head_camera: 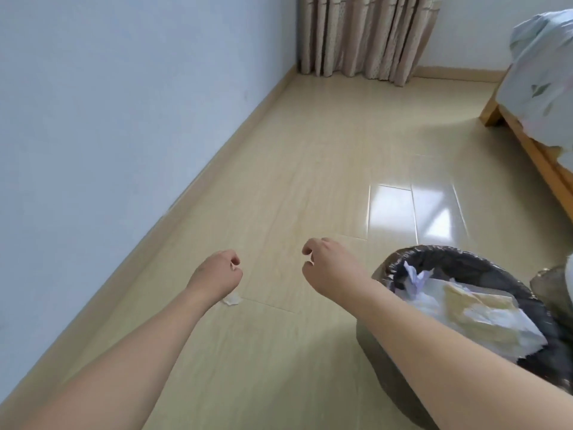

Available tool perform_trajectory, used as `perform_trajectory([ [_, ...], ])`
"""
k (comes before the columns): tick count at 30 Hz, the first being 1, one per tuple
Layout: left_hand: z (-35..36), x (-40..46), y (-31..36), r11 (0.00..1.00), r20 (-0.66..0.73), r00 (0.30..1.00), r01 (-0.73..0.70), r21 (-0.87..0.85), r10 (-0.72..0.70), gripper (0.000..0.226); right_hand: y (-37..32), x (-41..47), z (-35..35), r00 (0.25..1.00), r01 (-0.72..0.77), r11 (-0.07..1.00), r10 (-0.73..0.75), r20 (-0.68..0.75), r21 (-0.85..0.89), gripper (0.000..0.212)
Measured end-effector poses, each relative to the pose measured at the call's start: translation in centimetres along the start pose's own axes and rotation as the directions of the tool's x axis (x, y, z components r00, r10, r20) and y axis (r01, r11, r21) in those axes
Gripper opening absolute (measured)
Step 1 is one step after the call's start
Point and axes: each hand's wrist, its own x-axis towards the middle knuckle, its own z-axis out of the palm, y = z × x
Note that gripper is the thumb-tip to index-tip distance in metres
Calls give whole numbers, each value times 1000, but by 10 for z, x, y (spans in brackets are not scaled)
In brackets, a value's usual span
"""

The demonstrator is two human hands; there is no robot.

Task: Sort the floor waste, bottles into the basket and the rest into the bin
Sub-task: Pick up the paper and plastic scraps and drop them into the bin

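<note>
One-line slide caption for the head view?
Both hands hover empty above the floor; paper scrap remains beside the lined bin.

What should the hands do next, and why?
Probably the left hand should drop down and pinch the small white scrap lying on the floor just under it. Both it and the right hand look loosely curled and hold nothing, and the bin with paper in it stands close on the right, ready for the scrap.
</note>
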Motion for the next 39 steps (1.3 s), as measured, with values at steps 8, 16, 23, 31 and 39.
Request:
perform_trajectory([
  [8, 67, 13, -153, 969, 83, 977, 205, -140, -195, 57, -53, 69, 145, 944, -98, 994, 80, 321, 42, 34],
  [16, 114, 12, -184, 986, -442, 893, -2, 169, 78, 24, -84, 91, 234, 929, -163, 979, 110, 353, 124, 27],
  [23, 114, 13, -187, 993, -424, 904, -13, 117, 62, 20, -85, 102, 246, 932, -121, 993, 120, 342, -19, 14],
  [31, 103, 12, -184, 999, -307, 951, 31, 41, -17, 22, -66, 84, 165, 969, -101, 995, 95, 227, 13, 20],
  [39, 56, 3, -42, 906, -126, 991, -86, -415, 36, 28, -10, 27, 7, 986, -151, 984, 142, -89, -99, 25],
])
